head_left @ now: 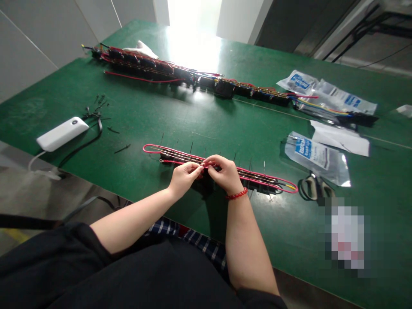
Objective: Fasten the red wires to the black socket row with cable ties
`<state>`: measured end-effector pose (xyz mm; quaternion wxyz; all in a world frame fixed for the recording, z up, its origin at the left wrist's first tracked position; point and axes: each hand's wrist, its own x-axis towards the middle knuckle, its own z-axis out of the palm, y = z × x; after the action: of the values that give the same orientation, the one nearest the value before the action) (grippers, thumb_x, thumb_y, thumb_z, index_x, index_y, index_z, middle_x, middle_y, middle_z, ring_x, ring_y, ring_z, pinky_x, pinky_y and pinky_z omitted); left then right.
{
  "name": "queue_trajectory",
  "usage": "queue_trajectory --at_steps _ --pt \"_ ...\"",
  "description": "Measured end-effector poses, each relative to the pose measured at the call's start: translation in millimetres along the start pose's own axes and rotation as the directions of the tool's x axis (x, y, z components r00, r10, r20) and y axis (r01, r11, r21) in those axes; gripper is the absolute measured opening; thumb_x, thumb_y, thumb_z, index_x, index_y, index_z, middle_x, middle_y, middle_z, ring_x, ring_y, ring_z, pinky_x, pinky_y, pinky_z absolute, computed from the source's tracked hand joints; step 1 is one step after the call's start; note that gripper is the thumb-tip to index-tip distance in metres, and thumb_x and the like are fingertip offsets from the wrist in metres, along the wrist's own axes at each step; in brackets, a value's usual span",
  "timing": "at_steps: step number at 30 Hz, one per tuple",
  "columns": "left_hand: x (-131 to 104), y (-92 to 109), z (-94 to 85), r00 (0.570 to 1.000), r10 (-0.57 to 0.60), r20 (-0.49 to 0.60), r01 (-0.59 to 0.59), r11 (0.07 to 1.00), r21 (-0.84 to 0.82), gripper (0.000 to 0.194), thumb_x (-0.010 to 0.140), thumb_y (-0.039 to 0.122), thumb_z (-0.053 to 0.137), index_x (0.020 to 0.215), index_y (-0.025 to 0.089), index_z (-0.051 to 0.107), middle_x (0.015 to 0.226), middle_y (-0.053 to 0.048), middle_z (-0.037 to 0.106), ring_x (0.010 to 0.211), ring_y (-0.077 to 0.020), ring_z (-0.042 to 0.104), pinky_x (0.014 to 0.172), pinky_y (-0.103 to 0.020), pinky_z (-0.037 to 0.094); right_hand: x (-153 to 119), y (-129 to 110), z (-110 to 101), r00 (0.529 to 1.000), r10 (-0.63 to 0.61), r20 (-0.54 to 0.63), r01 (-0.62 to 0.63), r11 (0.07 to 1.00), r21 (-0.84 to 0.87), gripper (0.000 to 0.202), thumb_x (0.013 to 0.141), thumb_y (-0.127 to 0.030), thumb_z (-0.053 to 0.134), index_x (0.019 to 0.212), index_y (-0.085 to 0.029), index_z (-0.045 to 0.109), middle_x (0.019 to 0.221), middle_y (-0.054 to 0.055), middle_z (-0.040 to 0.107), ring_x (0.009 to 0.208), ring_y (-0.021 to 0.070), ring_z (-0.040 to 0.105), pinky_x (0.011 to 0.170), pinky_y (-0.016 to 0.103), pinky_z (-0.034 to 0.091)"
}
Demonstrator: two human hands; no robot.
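Observation:
A narrow black assembly with red wires (267,177) lies along the near side of the table, a loop of red wire at each end. Thin black cable ties (192,148) stick up from it at intervals. My left hand (185,178) and my right hand (222,171) meet over its middle, both closed in a pinch with their fingertips almost touching. Whatever is between the fingertips is hidden or too small to make out. A ring terminal (161,161) ends a red wire at the assembly's left.
A longer wired assembly (167,71) stretches across the back. At left are a white device with a cable (62,134) and scattered black tie pieces (122,148). Clear plastic bags (317,156), white paper (341,138) and scissors (313,187) lie at right, beside a blurred-out patch.

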<state>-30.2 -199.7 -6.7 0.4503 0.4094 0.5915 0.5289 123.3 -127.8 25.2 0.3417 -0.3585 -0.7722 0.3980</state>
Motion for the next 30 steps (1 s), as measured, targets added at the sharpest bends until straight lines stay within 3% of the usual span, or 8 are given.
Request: queue_trajectory --at_steps 10,22,30 --pt "-0.2 -3.0 -1.5 1.000 0.016 0.010 -0.015 1.000 -0.010 0.032 0.083 0.050 0.072 0.088 0.019 0.076 0.082 -0.003 0.077 0.075 -0.0174 0.073 0.074 -0.029 0.058 -0.1 1.1 -0.9 0.999 -0.008 0.031 0.008 1.000 -0.021 0.019 0.079 -0.014 0.058 0.090 -0.023 0.070 0.090 0.003 0.076 0.083 0.0181 0.073 0.076 0.030 0.057" --pt "-0.4 -6.9 -2.7 0.997 0.074 0.033 -0.076 0.995 0.067 0.025 0.084 0.043 0.070 0.087 0.019 0.075 0.082 -0.003 0.075 0.074 -0.0166 0.068 0.073 -0.028 0.054 1.3 2.8 -0.9 0.998 0.050 0.029 -0.050 0.999 -0.013 0.009 0.084 -0.027 0.067 0.091 -0.024 0.072 0.087 0.003 0.076 0.081 0.0181 0.074 0.072 0.029 0.056" --pt "-2.1 -2.8 -0.9 0.993 0.116 0.014 -0.117 0.984 0.133 0.020 0.086 0.040 0.068 0.087 0.020 0.074 0.083 -0.002 0.075 0.074 -0.0160 0.068 0.073 -0.027 0.054 1.8 0.8 -3.7 0.998 -0.005 0.060 0.013 0.991 -0.136 0.007 0.085 -0.023 0.067 0.085 -0.025 0.074 0.083 0.002 0.075 0.078 0.0170 0.067 0.071 0.029 0.051"
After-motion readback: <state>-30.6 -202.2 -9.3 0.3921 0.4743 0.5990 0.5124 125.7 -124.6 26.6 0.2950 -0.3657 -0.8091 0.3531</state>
